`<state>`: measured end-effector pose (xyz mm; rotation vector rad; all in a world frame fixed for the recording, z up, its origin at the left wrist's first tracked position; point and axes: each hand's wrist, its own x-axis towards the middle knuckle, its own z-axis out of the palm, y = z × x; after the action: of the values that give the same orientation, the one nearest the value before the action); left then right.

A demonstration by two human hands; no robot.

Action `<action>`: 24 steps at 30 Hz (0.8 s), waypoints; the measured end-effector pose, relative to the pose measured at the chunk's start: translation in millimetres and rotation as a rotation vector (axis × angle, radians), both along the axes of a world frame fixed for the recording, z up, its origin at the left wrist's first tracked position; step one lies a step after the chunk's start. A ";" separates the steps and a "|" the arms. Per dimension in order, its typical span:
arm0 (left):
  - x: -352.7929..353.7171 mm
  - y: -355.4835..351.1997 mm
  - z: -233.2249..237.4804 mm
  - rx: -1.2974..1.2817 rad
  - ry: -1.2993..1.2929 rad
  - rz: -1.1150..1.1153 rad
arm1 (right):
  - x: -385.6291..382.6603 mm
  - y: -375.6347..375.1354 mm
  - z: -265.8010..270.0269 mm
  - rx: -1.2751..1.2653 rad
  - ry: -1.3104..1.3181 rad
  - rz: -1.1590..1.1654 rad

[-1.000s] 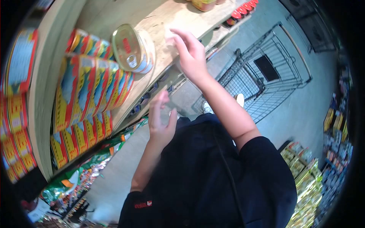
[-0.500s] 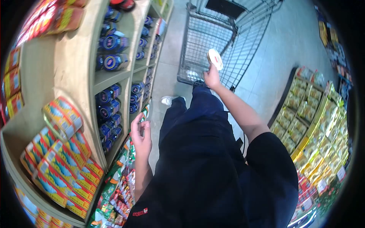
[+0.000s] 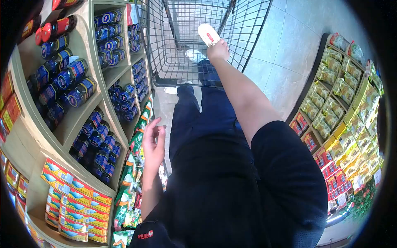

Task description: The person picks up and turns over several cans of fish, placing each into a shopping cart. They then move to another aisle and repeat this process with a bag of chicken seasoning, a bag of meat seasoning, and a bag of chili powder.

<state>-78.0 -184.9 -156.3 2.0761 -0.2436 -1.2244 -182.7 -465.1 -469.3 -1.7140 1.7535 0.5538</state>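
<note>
My right hand (image 3: 217,50) is stretched forward and grips a flat white oval tin (image 3: 208,34) with a red mark, held over the near edge of a wire shopping cart (image 3: 182,49). A pale item (image 3: 195,55) lies on the cart's floor below it. My left hand (image 3: 153,140) hangs in front of my body with fingers apart and holds nothing, close to the shelf edge on the left.
Wooden shelves (image 3: 78,120) on the left carry blue cans (image 3: 70,82) and stacked red-and-yellow tins (image 3: 74,202). Green packets (image 3: 132,173) hang along the lower shelf. A display of yellow-green packs (image 3: 347,107) lines the right side. Grey tiled floor (image 3: 285,45) runs between.
My view swung from the shelf down to the aisle. My right hand left the shelf board carrying the white tin and reached out over the cart. My left hand stayed low and empty.
</note>
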 end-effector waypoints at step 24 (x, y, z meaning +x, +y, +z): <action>17.4 -28.1 26.9 -0.215 -0.420 -0.337 | 3.7 -14.4 238.2 -0.162 -0.923 0.517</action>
<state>-60.5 -213.0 -129.4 2.1345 -0.9097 -0.8802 -179.0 -479.5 -231.1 -2.0651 0.7188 -0.1978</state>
